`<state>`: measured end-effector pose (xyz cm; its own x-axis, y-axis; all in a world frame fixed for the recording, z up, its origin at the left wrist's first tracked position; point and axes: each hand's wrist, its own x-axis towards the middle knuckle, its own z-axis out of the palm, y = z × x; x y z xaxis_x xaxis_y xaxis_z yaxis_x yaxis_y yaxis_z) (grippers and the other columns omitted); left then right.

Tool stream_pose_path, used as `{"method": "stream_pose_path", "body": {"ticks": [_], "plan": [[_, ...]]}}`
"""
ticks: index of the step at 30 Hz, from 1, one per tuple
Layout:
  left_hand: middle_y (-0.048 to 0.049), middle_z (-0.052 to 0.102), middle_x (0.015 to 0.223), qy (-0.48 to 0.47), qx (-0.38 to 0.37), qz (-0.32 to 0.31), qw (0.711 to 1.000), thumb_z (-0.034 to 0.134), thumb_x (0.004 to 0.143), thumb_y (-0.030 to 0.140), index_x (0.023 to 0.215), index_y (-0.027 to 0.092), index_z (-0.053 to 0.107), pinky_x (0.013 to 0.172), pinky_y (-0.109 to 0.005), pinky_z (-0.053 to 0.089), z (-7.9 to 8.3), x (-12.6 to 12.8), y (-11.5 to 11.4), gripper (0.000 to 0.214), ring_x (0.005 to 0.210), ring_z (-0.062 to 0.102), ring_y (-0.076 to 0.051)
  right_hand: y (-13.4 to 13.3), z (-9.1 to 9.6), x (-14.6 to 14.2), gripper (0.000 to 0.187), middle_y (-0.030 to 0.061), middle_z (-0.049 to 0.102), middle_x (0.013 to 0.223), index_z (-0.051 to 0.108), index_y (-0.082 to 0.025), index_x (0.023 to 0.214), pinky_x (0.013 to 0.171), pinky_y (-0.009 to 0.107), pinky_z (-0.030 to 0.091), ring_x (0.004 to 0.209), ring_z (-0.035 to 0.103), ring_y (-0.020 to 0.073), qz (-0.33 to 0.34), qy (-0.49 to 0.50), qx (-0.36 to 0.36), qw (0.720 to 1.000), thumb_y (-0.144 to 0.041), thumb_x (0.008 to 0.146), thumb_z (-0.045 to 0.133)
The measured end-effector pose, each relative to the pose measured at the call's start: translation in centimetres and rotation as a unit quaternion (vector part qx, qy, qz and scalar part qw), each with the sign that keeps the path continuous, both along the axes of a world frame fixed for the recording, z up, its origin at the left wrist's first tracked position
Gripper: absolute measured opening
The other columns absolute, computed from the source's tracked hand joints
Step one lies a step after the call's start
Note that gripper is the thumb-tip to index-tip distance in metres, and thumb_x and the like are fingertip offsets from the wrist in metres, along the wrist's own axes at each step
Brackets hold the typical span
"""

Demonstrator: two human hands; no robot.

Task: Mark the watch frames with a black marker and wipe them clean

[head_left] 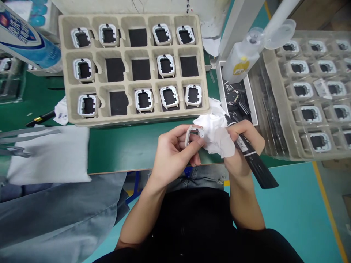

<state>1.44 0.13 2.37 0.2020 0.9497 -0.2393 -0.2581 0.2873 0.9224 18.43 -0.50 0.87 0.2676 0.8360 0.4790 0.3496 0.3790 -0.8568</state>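
My left hand [171,151] pinches a white square watch case [188,137] between thumb and fingers, its opening tilted toward me. My right hand [248,128] is closed round a black pen-shaped tool [257,166] with a barcode label; its narrow tip points up and away, and its wide end sticks out toward the lower right. Crumpled white tissue [212,128] fills the space between both hands and meets the right fingers. Above the hands lies a beige moulded tray [109,118], where several similar cases sit in pockets and other pockets show only black pads.
Right of the tray, a white box [253,115] holds a pump bottle [241,60] and black parts. Stacked clear trays [285,138] with more cases stand far right. At left are a blue-white spray can [35,44], a folded white cloth [52,157] and another person's clothed leg [60,219].
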Motion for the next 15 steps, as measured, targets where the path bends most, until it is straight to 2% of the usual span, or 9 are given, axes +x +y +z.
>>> {"method": "stream_pose_path", "body": {"ticks": [5,12,15], "plan": [[-0.0007,0.078,0.079,0.02,0.021,-0.01,1.0,0.099,0.085,0.038,0.111,0.017,0.081,0.044,-0.021,0.054,-0.7,0.2,-0.1,0.038,0.047,0.067,-0.012,0.1,0.6,-0.3,0.045,-0.0069,0.051,0.063,0.051,-0.025,0.071,0.052,0.029,0.033,0.055,0.042,0.0107,0.01,-0.043,-0.028,0.999,-0.037,0.092,0.089],[-0.0003,0.077,0.085,0.073,0.106,-0.023,0.991,0.084,0.101,0.031,0.121,0.023,0.084,0.054,-0.024,0.058,-1.6,0.4,-0.7,0.022,0.058,0.068,-0.013,0.2,0.7,-0.6,0.039,-0.0081,0.053,0.065,0.05,-0.024,0.073,0.053,0.026,0.033,0.056,0.042,0.0089,0.053,-0.05,-0.024,0.997,-0.03,0.097,0.08],[0.0006,0.074,0.082,0.105,0.129,-0.022,0.986,0.078,0.104,0.025,0.125,0.024,0.085,0.056,-0.023,0.056,-1.8,0.4,-0.9,0.022,0.059,0.068,-0.013,0.1,0.6,-0.7,0.039,-0.0085,0.051,0.065,0.051,-0.024,0.073,0.053,0.026,0.032,0.056,0.041,0.0085,0.054,-0.055,-0.048,0.996,-0.029,0.096,0.081]]}}
